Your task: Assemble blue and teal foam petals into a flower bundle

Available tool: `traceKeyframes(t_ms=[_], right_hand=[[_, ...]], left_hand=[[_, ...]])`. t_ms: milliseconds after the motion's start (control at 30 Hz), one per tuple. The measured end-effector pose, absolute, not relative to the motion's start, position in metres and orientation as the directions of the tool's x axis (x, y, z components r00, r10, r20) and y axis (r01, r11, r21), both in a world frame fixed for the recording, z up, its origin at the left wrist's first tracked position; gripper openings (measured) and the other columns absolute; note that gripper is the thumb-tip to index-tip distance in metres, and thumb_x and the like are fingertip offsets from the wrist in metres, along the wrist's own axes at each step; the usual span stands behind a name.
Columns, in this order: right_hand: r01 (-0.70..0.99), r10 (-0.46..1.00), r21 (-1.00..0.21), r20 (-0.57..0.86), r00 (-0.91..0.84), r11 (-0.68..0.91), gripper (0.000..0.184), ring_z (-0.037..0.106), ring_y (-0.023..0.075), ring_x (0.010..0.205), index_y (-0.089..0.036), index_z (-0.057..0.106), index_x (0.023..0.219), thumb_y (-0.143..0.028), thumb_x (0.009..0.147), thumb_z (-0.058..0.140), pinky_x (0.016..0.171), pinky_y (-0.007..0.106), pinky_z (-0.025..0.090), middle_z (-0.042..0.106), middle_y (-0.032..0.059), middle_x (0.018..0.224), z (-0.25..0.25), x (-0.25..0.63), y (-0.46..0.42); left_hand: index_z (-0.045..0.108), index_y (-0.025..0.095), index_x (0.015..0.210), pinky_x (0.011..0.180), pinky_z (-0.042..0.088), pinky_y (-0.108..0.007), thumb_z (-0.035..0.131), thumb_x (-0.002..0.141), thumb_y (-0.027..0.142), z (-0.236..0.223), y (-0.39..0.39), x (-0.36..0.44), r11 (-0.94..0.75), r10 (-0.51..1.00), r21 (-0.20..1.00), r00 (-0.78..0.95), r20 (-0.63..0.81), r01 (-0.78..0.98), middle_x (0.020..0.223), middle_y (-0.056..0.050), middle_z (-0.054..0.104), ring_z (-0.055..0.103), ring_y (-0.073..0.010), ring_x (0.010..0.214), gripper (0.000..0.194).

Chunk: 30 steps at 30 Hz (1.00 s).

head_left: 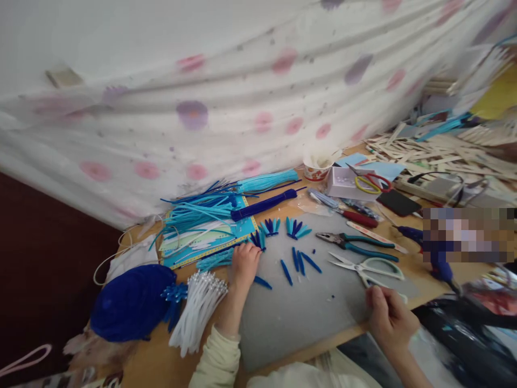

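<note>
My left hand (243,265) reaches forward over the grey mat (307,312), its fingers curled down on a small cluster of dark blue petal pieces (257,240). Two more fan-shaped blue clusters (297,228) lie just to the right, with several loose blue petal pieces (299,262) scattered on the mat. My right hand (388,318) rests at the mat's near right edge, fingers curled, close to white-handled scissors (369,267). I cannot make out anything in it.
Teal-handled pliers (353,242) lie beyond the scissors. A bundle of white stamens (197,312) and a blue fabric mass (133,302) sit at left. Blue cord tassels (262,205), a paper cup (318,164), a box with yellow-red scissors (369,183) and wooden sticks (436,151) crowd the back.
</note>
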State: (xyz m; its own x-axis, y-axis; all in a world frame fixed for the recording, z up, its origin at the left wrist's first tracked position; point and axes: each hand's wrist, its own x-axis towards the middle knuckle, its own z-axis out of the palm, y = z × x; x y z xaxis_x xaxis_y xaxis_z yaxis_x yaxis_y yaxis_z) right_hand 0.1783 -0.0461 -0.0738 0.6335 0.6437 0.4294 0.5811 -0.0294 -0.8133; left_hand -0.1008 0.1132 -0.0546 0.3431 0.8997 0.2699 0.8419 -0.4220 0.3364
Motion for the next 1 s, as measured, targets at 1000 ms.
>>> traceKeyframes(t_ms=[1000], right_hand=[[-0.540,0.930,-0.771,-0.184,-0.318,-0.337,0.031,0.065,0.0159,0.067,-0.018,0.073,0.081,-0.043,0.064,0.081,0.062,0.025,0.048,0.074,0.0040,0.075,0.081,0.085,0.021]], left_hand=[[0.067,0.017,0.091,0.069,0.053,-0.026,0.069,0.079,0.039,0.049,-0.031,-0.017,-0.071,0.972,0.995,-0.229,0.053,-0.070,0.081,-0.005,0.072,0.067,-0.0166,0.074,0.025]])
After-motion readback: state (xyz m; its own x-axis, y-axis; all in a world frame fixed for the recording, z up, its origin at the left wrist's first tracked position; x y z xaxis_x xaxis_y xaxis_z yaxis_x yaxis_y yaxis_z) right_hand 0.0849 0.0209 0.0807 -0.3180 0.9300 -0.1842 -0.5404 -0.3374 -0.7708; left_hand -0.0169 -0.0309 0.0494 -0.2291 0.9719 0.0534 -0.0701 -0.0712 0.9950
